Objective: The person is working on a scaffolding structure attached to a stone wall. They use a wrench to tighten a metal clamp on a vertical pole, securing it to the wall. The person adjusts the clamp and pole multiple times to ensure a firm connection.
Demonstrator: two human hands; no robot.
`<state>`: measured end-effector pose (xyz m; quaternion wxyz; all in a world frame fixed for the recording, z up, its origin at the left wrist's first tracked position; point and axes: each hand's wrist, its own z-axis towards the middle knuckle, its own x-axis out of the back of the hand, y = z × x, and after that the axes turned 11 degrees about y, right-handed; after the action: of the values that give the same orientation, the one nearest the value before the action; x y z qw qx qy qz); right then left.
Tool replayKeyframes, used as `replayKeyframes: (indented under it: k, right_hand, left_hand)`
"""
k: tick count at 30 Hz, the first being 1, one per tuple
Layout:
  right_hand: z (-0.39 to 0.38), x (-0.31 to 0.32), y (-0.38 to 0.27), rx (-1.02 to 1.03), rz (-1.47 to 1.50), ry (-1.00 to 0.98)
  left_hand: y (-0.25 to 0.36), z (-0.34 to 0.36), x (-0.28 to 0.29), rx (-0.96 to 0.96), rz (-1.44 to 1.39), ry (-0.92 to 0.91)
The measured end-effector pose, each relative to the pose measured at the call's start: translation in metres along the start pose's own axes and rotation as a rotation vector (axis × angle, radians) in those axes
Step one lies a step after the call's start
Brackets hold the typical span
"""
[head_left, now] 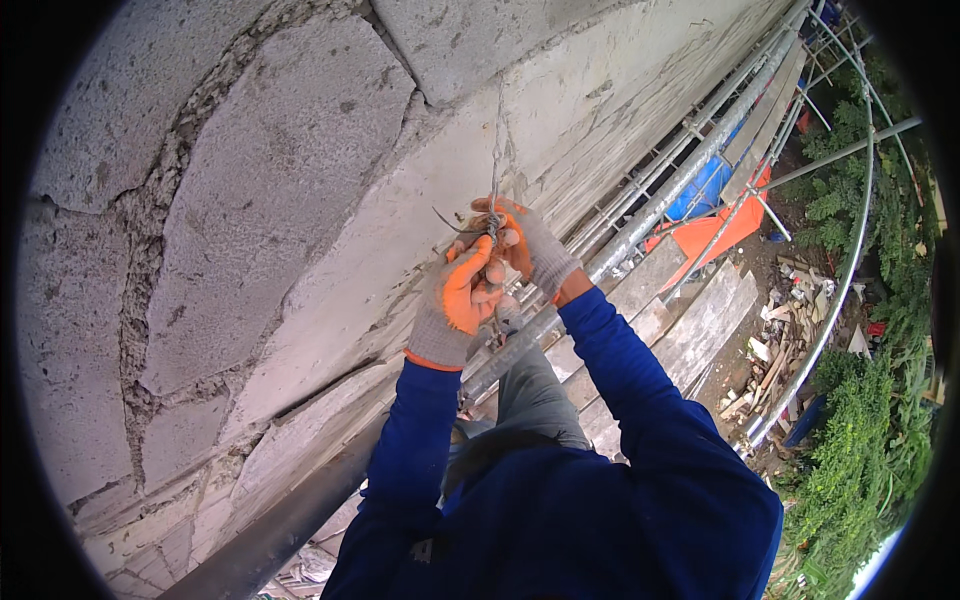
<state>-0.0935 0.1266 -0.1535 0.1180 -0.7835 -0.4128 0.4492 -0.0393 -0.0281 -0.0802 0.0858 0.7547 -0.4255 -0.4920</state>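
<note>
A grey metal wire [493, 222] comes down from a crack in the pale wall [420, 225] and is twisted into a small knot between my hands. My left hand [455, 305], in a grey and orange work glove, is closed with its fingertips pinched at the underside of the knot. From the right, my right hand [530, 245], in a matching glove, grips the wire around the knot. Bare fingertips show past the gloves. One loose wire end [448, 221] curves out to the left. The fingers partly hide the knot.
Rough stone blocks [270, 190] with crumbled joints fill the left. A thick scaffold pipe [690, 150] runs along the wall, with planks [700, 330] below. Orange sheeting [715, 238] and a blue tarp [705, 187] lie beyond. Wood debris [785, 345] and green plants [850, 440] are far below.
</note>
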Motion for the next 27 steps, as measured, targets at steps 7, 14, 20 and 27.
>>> replayKeyframes:
  k: [7,14,20,27]
  right_hand:
    - [-0.132,-0.065,-0.104,1.018,-0.94,0.048]
    - [-0.117,-0.112,-0.113,1.105,-1.747,-0.22]
    - [-0.141,-0.07,-0.136,0.503,-1.198,0.069]
    - [-0.118,-0.014,-0.109,1.371,-1.524,-0.199]
  left_hand:
    - [-0.006,-0.014,-0.053,-0.473,0.609,0.241]
    - [-0.002,-0.01,-0.041,-0.81,1.373,0.293]
    - [0.005,-0.018,-0.053,-0.519,0.767,0.273]
    - [0.005,-0.016,-0.034,-0.204,0.372,0.247]
